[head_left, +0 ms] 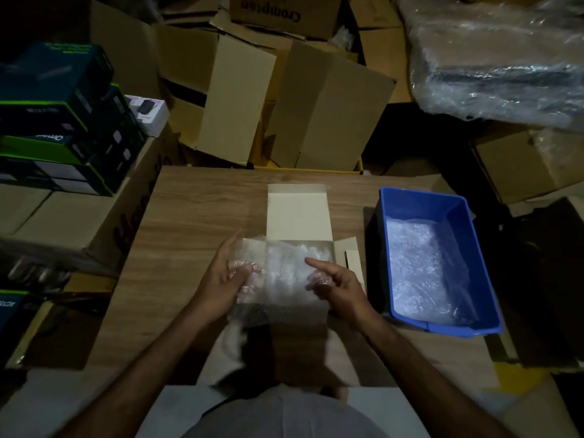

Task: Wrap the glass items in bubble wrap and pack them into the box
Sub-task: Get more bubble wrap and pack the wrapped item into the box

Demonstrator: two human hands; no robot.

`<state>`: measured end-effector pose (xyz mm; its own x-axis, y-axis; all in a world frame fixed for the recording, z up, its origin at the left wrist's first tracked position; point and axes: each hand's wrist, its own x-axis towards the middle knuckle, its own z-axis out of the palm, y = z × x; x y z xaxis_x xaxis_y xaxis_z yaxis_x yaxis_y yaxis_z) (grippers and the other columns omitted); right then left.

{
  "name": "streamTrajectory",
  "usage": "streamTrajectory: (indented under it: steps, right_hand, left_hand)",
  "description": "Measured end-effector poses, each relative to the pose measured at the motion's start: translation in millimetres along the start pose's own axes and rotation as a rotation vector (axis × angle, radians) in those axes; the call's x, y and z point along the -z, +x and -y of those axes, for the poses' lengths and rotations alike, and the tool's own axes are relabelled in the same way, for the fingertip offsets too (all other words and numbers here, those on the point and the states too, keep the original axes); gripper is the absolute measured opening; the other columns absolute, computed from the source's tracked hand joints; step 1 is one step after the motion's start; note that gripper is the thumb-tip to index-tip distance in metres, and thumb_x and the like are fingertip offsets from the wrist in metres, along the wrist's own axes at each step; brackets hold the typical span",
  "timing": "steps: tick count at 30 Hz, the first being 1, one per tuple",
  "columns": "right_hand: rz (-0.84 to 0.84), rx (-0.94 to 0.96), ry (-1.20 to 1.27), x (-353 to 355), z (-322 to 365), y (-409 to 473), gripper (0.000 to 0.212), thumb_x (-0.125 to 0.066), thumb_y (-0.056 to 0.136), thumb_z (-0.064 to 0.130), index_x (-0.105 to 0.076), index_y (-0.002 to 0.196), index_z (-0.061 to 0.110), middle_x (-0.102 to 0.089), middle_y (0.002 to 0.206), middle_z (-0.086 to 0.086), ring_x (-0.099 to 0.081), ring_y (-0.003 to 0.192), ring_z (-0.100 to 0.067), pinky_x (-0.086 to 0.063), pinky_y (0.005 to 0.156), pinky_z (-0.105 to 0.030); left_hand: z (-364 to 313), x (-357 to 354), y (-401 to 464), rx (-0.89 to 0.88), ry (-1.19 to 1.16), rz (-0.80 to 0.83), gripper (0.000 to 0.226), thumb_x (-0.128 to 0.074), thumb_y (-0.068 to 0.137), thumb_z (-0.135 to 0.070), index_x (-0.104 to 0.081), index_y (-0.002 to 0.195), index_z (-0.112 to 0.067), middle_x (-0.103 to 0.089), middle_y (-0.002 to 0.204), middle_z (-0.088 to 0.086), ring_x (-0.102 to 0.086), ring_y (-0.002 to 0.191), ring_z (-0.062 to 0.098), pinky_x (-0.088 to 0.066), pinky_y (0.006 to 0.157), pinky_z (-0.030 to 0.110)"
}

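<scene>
A small cardboard box point(297, 213) lies open on the wooden table point(196, 210), its lid flap folded away from me. A bundle of bubble wrap point(284, 273) sits over the box's opening; what it holds is hidden. My left hand point(221, 279) grips the bundle's left side, with fingers showing pink through the plastic and the index finger pointing up. On the right side my right hand point(335, 286) holds the bundle the same way, index finger stretched across its top.
A blue plastic bin point(458, 210) with loose bubble wrap point(423, 267) inside stands right of the box. Stacked retail boxes point(60, 121) rise at the left. Empty cartons point(284, 105) crowd behind the table. A big roll of bubble wrap point(499, 58) lies at the far right.
</scene>
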<state>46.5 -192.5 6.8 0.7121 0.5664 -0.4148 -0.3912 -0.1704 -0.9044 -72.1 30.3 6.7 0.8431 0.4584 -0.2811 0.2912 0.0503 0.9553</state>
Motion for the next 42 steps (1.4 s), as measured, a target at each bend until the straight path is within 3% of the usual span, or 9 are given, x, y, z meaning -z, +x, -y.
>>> streamTrajectory:
  steps: [6, 9, 13, 16, 19, 23, 30, 36, 42]
  right_hand:
    - [-0.082, 0.069, -0.129, 0, 1, -1, 0.050, -0.084, 0.075, -0.001, -0.073, 0.120, 0.018, -0.071, 0.124, -0.004, -0.070, 0.106, -0.012, -0.058, 0.081, -0.021]
    - [-0.096, 0.098, -0.448, -2, 10, -3, 0.051, -0.089, 0.075, 0.016, -0.071, 0.121, 0.029, -0.068, 0.122, 0.006, -0.069, 0.102, -0.008, -0.060, 0.081, -0.023]
    - [0.014, 0.132, -0.792, -5, 32, -4, 0.023, -0.085, 0.081, 0.029, -0.079, 0.103, 0.026, -0.073, 0.100, 0.013, -0.067, 0.084, -0.005, -0.055, 0.075, -0.027]
    - [0.134, 0.141, -0.580, -2, 47, -7, 0.011, -0.083, 0.084, 0.022, -0.077, 0.081, 0.013, -0.071, 0.079, -0.008, -0.068, 0.073, -0.024, -0.057, 0.072, -0.042]
    - [0.182, 0.061, -0.210, -4, 52, -14, 0.024, -0.072, 0.092, 0.018, -0.070, 0.108, 0.000, -0.073, 0.106, -0.019, -0.069, 0.103, -0.035, -0.056, 0.091, -0.044]
    - [0.032, 0.027, -0.006, -26, 36, -12, 0.028, -0.064, 0.099, 0.021, -0.065, 0.122, 0.006, -0.073, 0.114, -0.017, -0.071, 0.106, -0.036, -0.058, 0.092, -0.050]
    - [0.033, -0.071, 0.160, -32, 13, -12, 0.042, -0.067, 0.096, 0.011, -0.058, 0.136, 0.020, -0.069, 0.128, -0.013, -0.066, 0.119, -0.033, -0.050, 0.103, -0.057]
    - [0.099, -0.139, 0.254, -28, 10, -15, 0.052, -0.063, 0.093, 0.001, -0.057, 0.139, 0.024, -0.066, 0.133, -0.016, -0.058, 0.128, -0.040, -0.038, 0.111, -0.065]
    - [0.072, -0.071, 0.180, -28, 7, -13, 0.041, -0.064, 0.094, 0.000, -0.067, 0.128, 0.022, -0.068, 0.122, -0.023, -0.067, 0.107, -0.033, -0.057, 0.093, -0.051]
  left_hand:
    - [-19, 17, 1, 0.065, 0.069, 0.185, 0.060, -0.083, 0.074, 0.003, -0.066, 0.130, -0.012, -0.074, 0.116, 0.005, -0.073, 0.096, 0.009, -0.059, 0.077, 0.022]
    - [-29, 26, 6, -0.017, 0.441, 0.197, 0.062, -0.092, 0.068, -0.013, -0.070, 0.125, -0.018, -0.070, 0.124, -0.003, -0.068, 0.102, 0.001, -0.058, 0.089, 0.026]
    - [-44, 35, 9, -0.132, 0.686, 0.256, 0.011, -0.078, 0.086, -0.029, -0.078, 0.094, -0.022, -0.071, 0.100, -0.006, -0.064, 0.087, -0.002, -0.057, 0.077, 0.030]
    - [-55, 47, 10, -0.206, 0.597, 0.371, 0.011, -0.069, 0.093, -0.031, -0.073, 0.101, -0.025, -0.058, 0.124, -0.011, -0.053, 0.112, -0.006, -0.050, 0.090, 0.023]
    - [-60, 48, 10, -0.089, 0.197, 0.424, 0.020, -0.058, 0.100, -0.017, -0.069, 0.116, -0.011, -0.071, 0.121, 0.004, -0.068, 0.110, 0.013, -0.056, 0.088, 0.027]
    - [-50, 39, 11, 0.064, -0.060, 0.378, 0.031, -0.061, 0.098, -0.012, -0.060, 0.125, 0.001, -0.070, 0.116, 0.026, -0.069, 0.102, 0.032, -0.059, 0.076, 0.027]
    - [-26, 55, 13, 0.213, -0.178, 0.440, 0.043, -0.065, 0.095, -0.007, -0.056, 0.136, -0.013, -0.069, 0.125, 0.017, -0.064, 0.122, 0.032, -0.051, 0.104, 0.047]
    - [-22, 65, 7, 0.237, -0.259, 0.493, 0.058, -0.067, 0.089, 0.005, -0.051, 0.142, -0.013, -0.064, 0.137, 0.011, -0.061, 0.127, 0.025, -0.048, 0.107, 0.042]
    - [-15, 66, 3, 0.167, -0.170, 0.418, 0.058, -0.071, 0.085, 0.006, -0.054, 0.138, -0.012, -0.069, 0.128, 0.014, -0.072, 0.101, 0.027, -0.062, 0.080, 0.036]
